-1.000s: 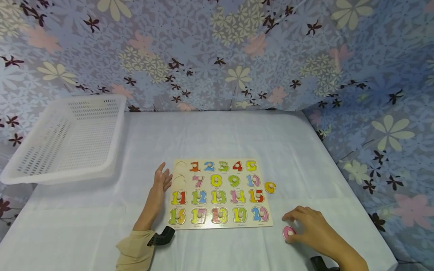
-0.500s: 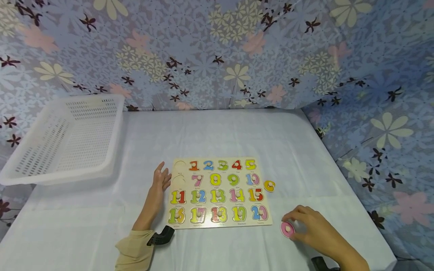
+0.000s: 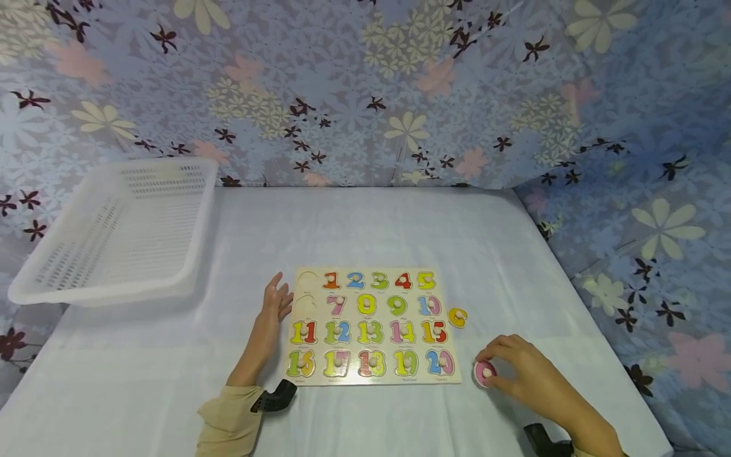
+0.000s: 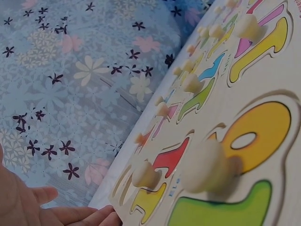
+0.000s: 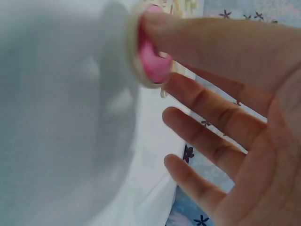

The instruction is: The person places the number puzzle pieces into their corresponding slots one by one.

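Note:
My right hand (image 3: 528,377) pinches a pink zero-shaped puzzle piece (image 3: 484,373) between thumb and fingers, right of the board; its other fingers spread apart in the right wrist view. The wooden number puzzle board (image 3: 374,378) lies flat, filled with knobbed number pieces except for two bare recesses at its upper left. My left hand (image 3: 274,311) rests along the board's left edge with fingers relaxed and holds nothing. In the left wrist view, its fingertips (image 4: 106,215) are right at the board's corner. A yellow-orange six piece (image 3: 457,317) lies just off the board's right edge.
A white perforated plastic basket (image 3: 191,266) stands at the back left of the table. White cloth (image 3: 365,222) covers the tabletop. A floral curtain (image 3: 342,82) hangs behind and along the right side.
My right hand has picked up the pink zero piece, turned it, and moved slightly up the view with it. The left hand stays at the board's edge.

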Action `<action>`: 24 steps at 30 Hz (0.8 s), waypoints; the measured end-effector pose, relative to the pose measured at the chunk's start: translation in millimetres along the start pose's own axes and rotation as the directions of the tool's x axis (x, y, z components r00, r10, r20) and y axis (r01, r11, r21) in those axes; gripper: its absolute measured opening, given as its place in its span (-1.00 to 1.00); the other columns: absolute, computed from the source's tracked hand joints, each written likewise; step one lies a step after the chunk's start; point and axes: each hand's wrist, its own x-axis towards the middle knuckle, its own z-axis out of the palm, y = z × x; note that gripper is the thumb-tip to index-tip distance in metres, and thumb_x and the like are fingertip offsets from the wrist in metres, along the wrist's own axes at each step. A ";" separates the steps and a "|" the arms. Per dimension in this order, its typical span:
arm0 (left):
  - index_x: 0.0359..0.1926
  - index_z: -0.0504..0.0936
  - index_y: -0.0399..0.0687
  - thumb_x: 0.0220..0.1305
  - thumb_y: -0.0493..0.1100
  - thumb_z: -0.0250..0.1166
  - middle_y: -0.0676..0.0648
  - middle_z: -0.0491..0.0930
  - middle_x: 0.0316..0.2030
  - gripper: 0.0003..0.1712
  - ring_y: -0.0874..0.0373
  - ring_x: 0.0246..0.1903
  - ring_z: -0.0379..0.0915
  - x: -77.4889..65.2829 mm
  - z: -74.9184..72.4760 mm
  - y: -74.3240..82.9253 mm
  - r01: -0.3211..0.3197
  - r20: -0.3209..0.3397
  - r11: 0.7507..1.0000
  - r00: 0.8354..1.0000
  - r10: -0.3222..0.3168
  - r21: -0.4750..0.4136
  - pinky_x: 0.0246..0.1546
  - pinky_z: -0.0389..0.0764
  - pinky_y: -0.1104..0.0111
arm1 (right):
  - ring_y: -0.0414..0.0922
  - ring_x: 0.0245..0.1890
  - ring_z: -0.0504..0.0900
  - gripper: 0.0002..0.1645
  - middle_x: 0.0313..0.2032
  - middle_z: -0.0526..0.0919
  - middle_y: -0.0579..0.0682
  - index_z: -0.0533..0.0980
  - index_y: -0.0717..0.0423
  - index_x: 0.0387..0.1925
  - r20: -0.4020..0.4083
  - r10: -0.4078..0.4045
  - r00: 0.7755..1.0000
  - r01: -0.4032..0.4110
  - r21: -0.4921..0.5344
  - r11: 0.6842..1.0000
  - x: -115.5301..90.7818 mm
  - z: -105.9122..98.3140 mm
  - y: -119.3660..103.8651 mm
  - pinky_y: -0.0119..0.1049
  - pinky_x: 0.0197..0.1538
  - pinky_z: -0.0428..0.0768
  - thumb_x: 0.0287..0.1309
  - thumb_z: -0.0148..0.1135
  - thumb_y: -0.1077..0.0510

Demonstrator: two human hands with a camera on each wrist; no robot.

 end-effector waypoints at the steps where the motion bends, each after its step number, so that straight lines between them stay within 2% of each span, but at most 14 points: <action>1: 0.54 -0.21 -0.01 0.56 0.14 -0.43 -0.31 -0.07 0.46 -0.32 -0.19 0.39 0.03 0.0 0.1 -0.3 0.003 0.002 1.000 1.000 -0.003 -0.001 0.38 0.09 0.05 | -0.21 -0.16 0.48 -0.62 -0.23 0.53 -0.35 0.64 -0.18 -0.29 -0.018 -0.020 1.000 0.020 -0.009 1.000 3.4 -1.2 0.0 -0.13 -0.10 0.59 -0.22 0.60 0.15; 4: 0.54 -0.20 0.00 0.55 0.16 -0.44 -0.30 -0.06 0.46 -0.32 -0.19 0.39 0.03 -0.1 -0.2 -0.2 0.004 0.002 1.000 1.000 -0.004 0.000 0.38 0.09 0.05 | -0.18 -0.14 0.49 -0.64 -0.22 0.56 -0.30 0.64 -0.12 -0.28 -0.039 -0.083 0.996 0.083 -0.019 0.996 21.9 -3.4 -3.6 -0.07 -0.07 0.57 -0.19 0.59 0.13; 6: 0.54 -0.20 0.01 0.55 0.17 -0.44 -0.30 -0.05 0.46 -0.32 -0.19 0.39 0.03 -0.3 -1.0 0.3 0.002 -0.003 1.000 1.000 -0.002 -0.005 0.38 0.09 0.04 | -0.18 -0.12 0.48 -0.67 -0.21 0.56 -0.28 0.63 -0.11 -0.27 -0.027 -0.119 0.993 0.119 -0.014 0.993 43.4 -3.4 -11.1 -0.07 -0.04 0.53 -0.13 0.57 0.11; 10: 0.54 -0.20 0.01 0.54 0.20 -0.44 -0.30 -0.05 0.46 -0.30 -0.19 0.38 0.04 -0.1 -2.8 1.3 0.005 -0.002 1.000 1.000 -0.005 -0.005 0.38 0.09 0.04 | -0.14 -0.10 0.50 -0.71 -0.22 0.58 -0.24 0.62 -0.04 -0.23 0.034 -0.216 0.976 0.213 0.068 0.975 103.2 1.5 -38.2 -0.13 -0.01 0.51 -0.02 0.51 0.08; 14: 0.54 -0.19 -0.01 0.54 0.19 -0.43 -0.31 -0.04 0.46 -0.30 -0.21 0.37 0.06 -0.5 -4.2 1.9 0.014 -0.010 1.000 1.000 -0.014 0.004 0.37 0.10 0.02 | -0.07 -0.10 0.51 -0.74 -0.22 0.61 -0.18 0.63 0.03 -0.20 0.076 -0.305 0.949 0.295 0.118 0.948 170.2 13.9 -73.8 -0.20 -0.02 0.50 0.05 0.47 0.08; 19: 0.53 -0.19 -0.07 0.55 0.17 -0.42 -0.36 -0.05 0.45 -0.30 -0.23 0.37 0.05 0.5 -4.0 1.0 -0.004 -0.012 1.000 1.000 0.004 -0.020 0.36 0.12 0.01 | -0.10 -0.17 0.51 -0.77 -0.25 0.61 -0.11 0.64 0.06 -0.19 0.098 -0.386 0.917 0.386 0.023 0.922 238.2 34.5 -119.4 -0.24 -0.10 0.50 0.13 0.41 0.08; 24: 0.52 -0.20 -0.12 0.56 0.16 -0.44 -0.41 -0.05 0.43 -0.29 -0.25 0.36 0.06 3.0 -4.1 -0.1 -0.034 -0.009 0.999 0.999 0.033 -0.033 0.36 0.13 0.02 | -0.16 -0.28 0.48 -0.76 -0.30 0.61 -0.11 0.66 0.04 -0.19 0.165 -0.402 0.901 0.423 -0.115 0.899 275.3 60.2 -154.2 -0.30 -0.23 0.50 0.20 0.34 0.00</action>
